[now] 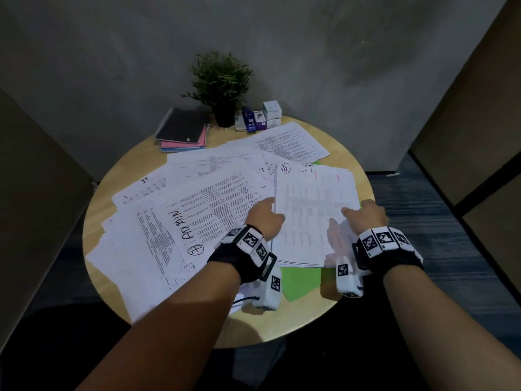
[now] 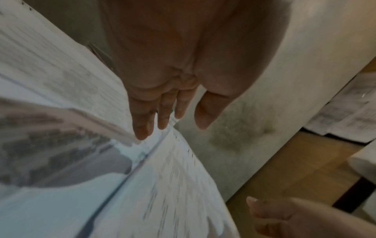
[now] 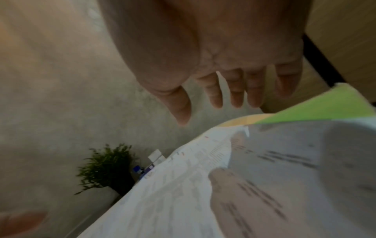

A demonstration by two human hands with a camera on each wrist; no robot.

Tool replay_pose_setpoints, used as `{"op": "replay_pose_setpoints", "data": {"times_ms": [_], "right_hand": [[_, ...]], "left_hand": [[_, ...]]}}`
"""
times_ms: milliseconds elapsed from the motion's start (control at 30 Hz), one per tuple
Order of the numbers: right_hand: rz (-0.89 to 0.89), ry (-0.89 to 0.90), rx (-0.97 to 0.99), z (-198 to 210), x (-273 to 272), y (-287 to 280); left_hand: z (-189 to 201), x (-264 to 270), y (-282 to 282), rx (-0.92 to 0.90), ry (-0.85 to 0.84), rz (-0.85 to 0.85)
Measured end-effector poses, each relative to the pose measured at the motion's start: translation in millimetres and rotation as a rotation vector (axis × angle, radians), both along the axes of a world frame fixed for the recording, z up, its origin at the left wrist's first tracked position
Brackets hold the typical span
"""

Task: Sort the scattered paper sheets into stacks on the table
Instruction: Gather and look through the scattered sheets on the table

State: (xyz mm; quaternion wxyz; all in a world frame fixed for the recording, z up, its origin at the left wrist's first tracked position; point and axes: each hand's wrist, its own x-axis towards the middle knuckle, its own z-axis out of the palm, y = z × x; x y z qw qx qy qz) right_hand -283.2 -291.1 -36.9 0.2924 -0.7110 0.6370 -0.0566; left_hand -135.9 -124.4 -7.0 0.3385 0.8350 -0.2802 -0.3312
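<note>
White printed sheets lie scattered over a round wooden table [image 1: 282,325]. A stack marked "IT" [image 1: 307,210] lies at the right on a green sheet [image 1: 301,280]. My left hand [image 1: 265,215] has straight fingers [image 2: 142,128] touching the stack's [image 2: 162,185] left edge. My right hand [image 1: 366,214] sits at the stack's right edge, with its fingers [image 3: 236,93] straight and spread above the paper [image 3: 173,193]. A sheet corner curls up beside that wrist. A sheet marked "ADMIN" [image 1: 203,218] lies to the left.
At the table's back stand a potted plant [image 1: 222,80], a pile of notebooks [image 1: 183,131], and small boxes with a blue stapler [image 1: 259,117]. Another printed sheet [image 1: 290,142] lies at the back right. Grey walls close in behind the table.
</note>
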Motion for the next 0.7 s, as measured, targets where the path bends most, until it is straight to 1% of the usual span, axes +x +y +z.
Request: {"op": "replay_pose_setpoints", "data": {"times_ms": [67,133,200,300,367,433,533,600,700], "right_hand": [[0.098,-0.085,-0.044,10.4,10.1,7.7],[0.215,-0.150,-0.062,22.1,25.2,21.4],[0.324,-0.183,-0.057,32.8,45.7,39.1],[0.463,-0.212,-0.026,41.9,79.3,68.2],[0.566,-0.241,0.006,44.7,98.8,91.0],[0.667,-0.242,0.052,44.5,114.9,116.2],[0.777,-0.167,0.107,34.5,133.0,150.4],[0.813,-0.098,0.114,25.2,140.0,166.8],[0.796,-0.077,0.159,13.3,143.2,180.0]], "left_hand": [[12.5,14.7,19.0,-0.091,0.007,0.058],[24.0,33.1,41.8,-0.142,-0.019,0.117],[31.1,54.8,67.0,-0.153,-0.028,0.196],[30.8,87.3,103.3,-0.129,-0.032,0.351],[22.6,104.7,123.5,-0.089,-0.014,0.428],[10.6,114.6,139.7,-0.038,0.046,0.472],[-12.3,117.0,152.7,-0.006,0.155,0.539],[-25.4,115.9,155.0,0.001,0.200,0.571],[-32.9,114.5,153.2,0.002,0.172,0.589]]}}
